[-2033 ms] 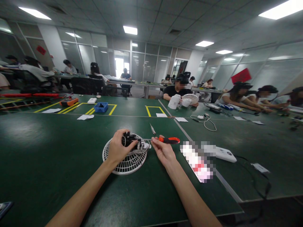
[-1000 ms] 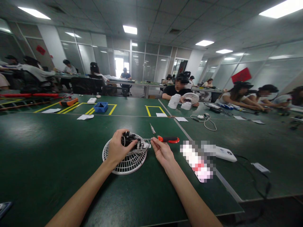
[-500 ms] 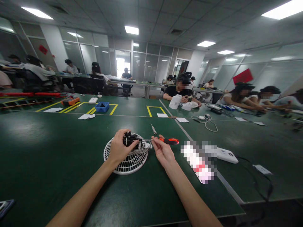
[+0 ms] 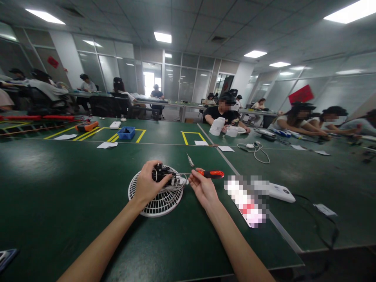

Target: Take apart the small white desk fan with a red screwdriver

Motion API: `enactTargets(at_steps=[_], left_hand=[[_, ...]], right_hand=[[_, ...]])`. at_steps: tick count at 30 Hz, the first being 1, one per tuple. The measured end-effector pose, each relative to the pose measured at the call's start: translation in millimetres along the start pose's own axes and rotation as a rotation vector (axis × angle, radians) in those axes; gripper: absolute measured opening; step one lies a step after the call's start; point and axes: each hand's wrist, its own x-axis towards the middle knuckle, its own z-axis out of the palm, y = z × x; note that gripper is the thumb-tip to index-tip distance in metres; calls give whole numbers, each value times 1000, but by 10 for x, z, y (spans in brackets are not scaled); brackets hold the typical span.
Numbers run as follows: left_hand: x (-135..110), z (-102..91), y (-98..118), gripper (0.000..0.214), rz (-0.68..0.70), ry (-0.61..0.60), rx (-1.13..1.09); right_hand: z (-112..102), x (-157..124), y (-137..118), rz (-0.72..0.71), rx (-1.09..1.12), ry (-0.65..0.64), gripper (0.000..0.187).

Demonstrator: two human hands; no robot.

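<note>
A white round fan grille (image 4: 160, 201) lies on the green table (image 4: 58, 188) in front of me. My left hand (image 4: 147, 183) is closed around a small black and white motor assembly (image 4: 164, 175) resting on the grille. My right hand (image 4: 201, 187) pinches a screwdriver with a red and black handle (image 4: 211, 173); its metal shaft points left at the white end of the motor assembly.
A second small screwdriver (image 4: 190, 159) lies just beyond the grille. To the right are a blurred-out packet (image 4: 245, 199), a white flat device (image 4: 281, 192) and a black cable (image 4: 320, 223). A blue bin (image 4: 126, 133) and papers sit farther back. Other people work at the tables around.
My hands have barely moved; the screwdriver stays at the motor assembly with only slight shifts. The person across the table has lowered their white fan grille.
</note>
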Motion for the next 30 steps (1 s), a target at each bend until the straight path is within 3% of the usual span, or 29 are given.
enactTargets(at_steps=[7, 17, 30], left_hand=[[3, -4, 18, 45, 5, 5, 5], [-6, -1, -17, 44, -20, 12, 1], [8, -8, 8, 44, -8, 5, -6]], right_hand=[[33, -41, -64, -65, -69, -38, 43], [8, -44, 9, -102, 29, -27, 55], [18, -4, 28, -77, 60, -14, 61]])
